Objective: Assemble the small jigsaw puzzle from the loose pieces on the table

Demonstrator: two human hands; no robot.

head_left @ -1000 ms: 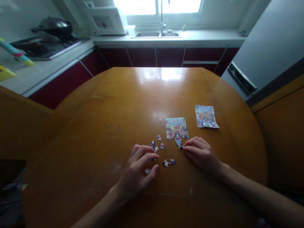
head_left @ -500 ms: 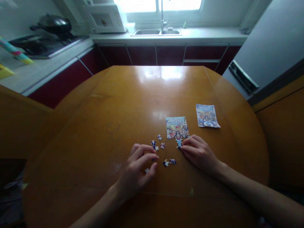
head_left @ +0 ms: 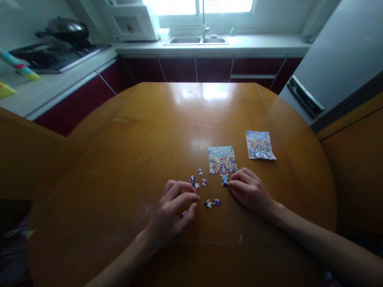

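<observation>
A partly joined jigsaw puzzle (head_left: 223, 158) lies on the wooden table, with a narrow strip of pieces running down from its lower edge. At the bottom of that strip, the fingertips of my right hand (head_left: 249, 190) are closed on a dark puzzle piece (head_left: 225, 184). My left hand (head_left: 173, 209) hovers or rests over the loose pieces, fingers apart and curved, with nothing seen between them. Loose puzzle pieces (head_left: 204, 182) lie between the hands, and a pair of pieces (head_left: 212, 203) sits nearer me. Some pieces are partly hidden by my left hand.
A creased picture sheet (head_left: 260, 145) lies right of the puzzle. The oval wooden table (head_left: 143, 119) spreads all around. Beyond it stand a counter with a sink (head_left: 197, 40), a microwave (head_left: 131, 22), a stove with a wok (head_left: 68, 30) and a grey fridge (head_left: 335, 52).
The whole view has shifted very slightly. Both hands hold nearly the same positions, and the puzzle pieces appear unmoved.
</observation>
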